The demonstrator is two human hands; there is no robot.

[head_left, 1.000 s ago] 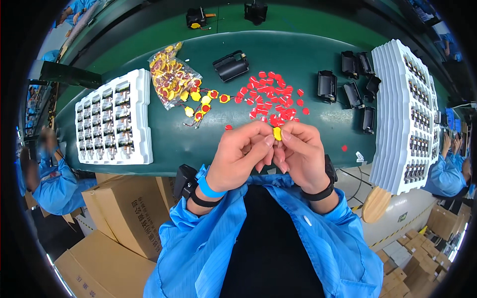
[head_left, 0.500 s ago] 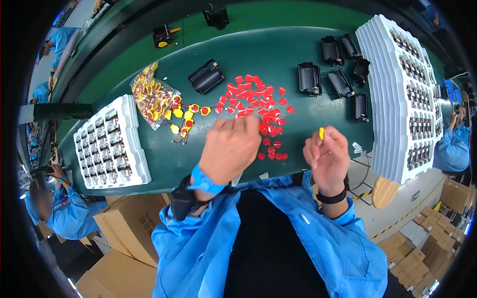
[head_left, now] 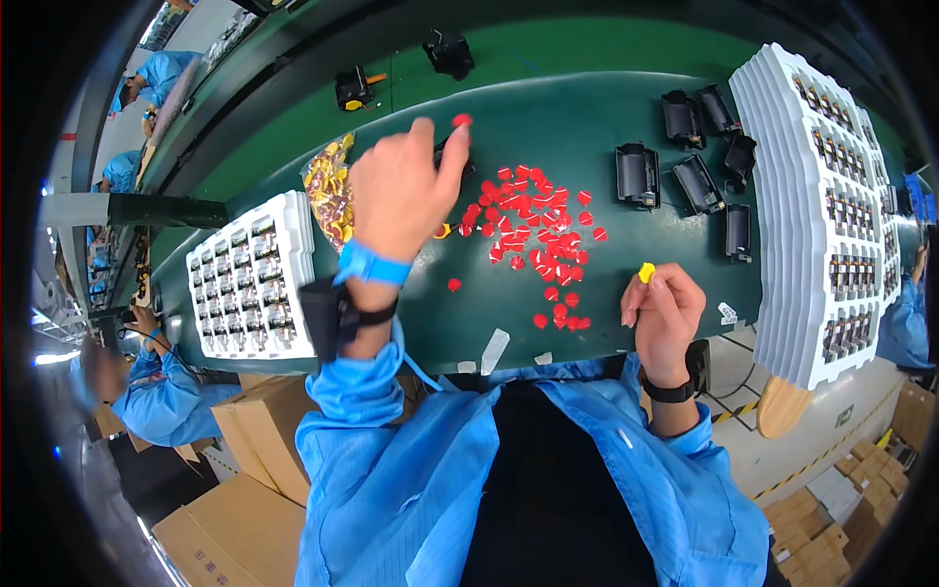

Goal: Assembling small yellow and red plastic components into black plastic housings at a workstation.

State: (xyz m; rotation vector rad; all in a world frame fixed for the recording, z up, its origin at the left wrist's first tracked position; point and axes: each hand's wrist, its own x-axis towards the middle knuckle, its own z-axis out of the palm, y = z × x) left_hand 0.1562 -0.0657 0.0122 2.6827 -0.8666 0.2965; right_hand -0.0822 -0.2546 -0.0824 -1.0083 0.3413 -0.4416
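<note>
My left hand (head_left: 406, 191) is raised over the far left of the table, palm down. Thumb and index finger are apart, and a small red disc (head_left: 463, 120) rides at the thumb tip. The other fingers are curled. In my right hand (head_left: 668, 318), near the table's front edge, thumb and fingertips pinch a small yellow piece (head_left: 647, 272). Between the hands lies a loose spread of red discs (head_left: 533, 215), with one stray disc (head_left: 454, 285) nearer me. A clear bag (head_left: 330, 191) of yellow and red pieces is partly hidden behind my left hand.
White trays (head_left: 305, 264) of small assemblies stand at the left, and a tall tray stack (head_left: 773, 225) at the right. Several black housings (head_left: 638, 176) lie at right; one is mostly behind my left hand. Cardboard boxes (head_left: 264, 430) stand lower left. Other people in blue work nearby.
My left hand has left the red discs and moved up and away, now with one disc at its thumb. My right hand keeps its yellow piece. The view has shifted slightly.
</note>
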